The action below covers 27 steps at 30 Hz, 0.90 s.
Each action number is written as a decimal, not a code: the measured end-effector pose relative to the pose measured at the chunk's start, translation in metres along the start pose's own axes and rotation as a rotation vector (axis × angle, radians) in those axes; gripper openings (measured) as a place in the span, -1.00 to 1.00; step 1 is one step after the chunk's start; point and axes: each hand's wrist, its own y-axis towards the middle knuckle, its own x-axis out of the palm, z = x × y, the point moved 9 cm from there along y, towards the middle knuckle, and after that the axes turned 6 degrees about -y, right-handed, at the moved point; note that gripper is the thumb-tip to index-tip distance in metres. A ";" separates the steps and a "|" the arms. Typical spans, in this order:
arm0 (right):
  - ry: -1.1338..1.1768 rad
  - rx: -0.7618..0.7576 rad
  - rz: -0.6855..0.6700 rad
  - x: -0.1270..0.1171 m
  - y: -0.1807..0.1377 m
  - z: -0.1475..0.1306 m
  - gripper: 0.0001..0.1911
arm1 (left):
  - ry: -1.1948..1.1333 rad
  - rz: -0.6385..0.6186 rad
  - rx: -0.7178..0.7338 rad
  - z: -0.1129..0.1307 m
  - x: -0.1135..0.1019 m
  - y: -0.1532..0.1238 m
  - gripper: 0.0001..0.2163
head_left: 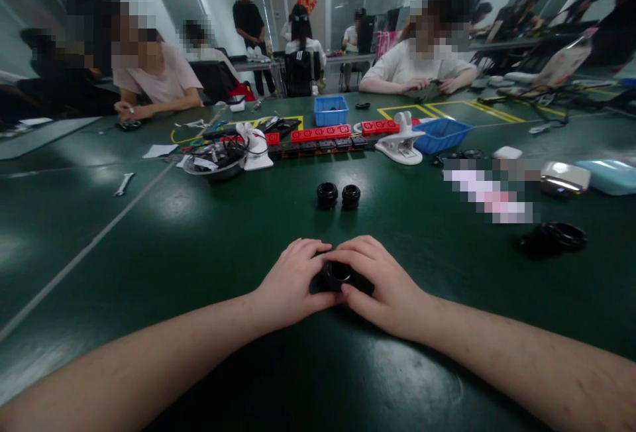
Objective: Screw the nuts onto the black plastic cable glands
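Two hands are meeting low on the green table [149,240]: left hand [291,279] and right hand [380,283], fingers curled, both gripping one black ring [336,273] between them. Two more black rings [338,195] are sitting side by side farther out, apart from the hands. Beyond them, red power strips [320,132], a blue bin [330,110] and a metal bowl [214,160] are lying mid-table. A wrench [123,183] is resting to the left.
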 end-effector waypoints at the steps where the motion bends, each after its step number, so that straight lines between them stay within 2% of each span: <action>1: 0.016 -0.021 -0.007 0.000 0.001 -0.002 -0.63 | 0.000 0.003 0.004 0.000 0.000 0.000 -0.55; 8: 0.019 -0.073 -0.062 0.006 -0.001 -0.005 -0.51 | 0.009 0.011 0.033 0.000 0.001 0.000 -0.56; 13: -0.030 -0.027 0.002 0.006 -0.006 -0.001 -0.49 | -0.002 -0.001 0.046 0.000 0.003 0.000 -0.56; 17: -0.071 0.039 0.063 0.002 -0.007 0.008 -0.58 | -0.002 -0.005 0.017 -0.001 0.002 0.000 -0.58; 21: -0.092 0.087 0.040 0.002 -0.005 0.014 -0.68 | -0.006 -0.011 0.000 -0.001 0.002 0.000 -0.56; 27: -0.089 0.056 0.021 0.000 -0.001 0.008 -0.71 | 0.014 0.003 0.006 -0.001 0.002 0.000 -0.48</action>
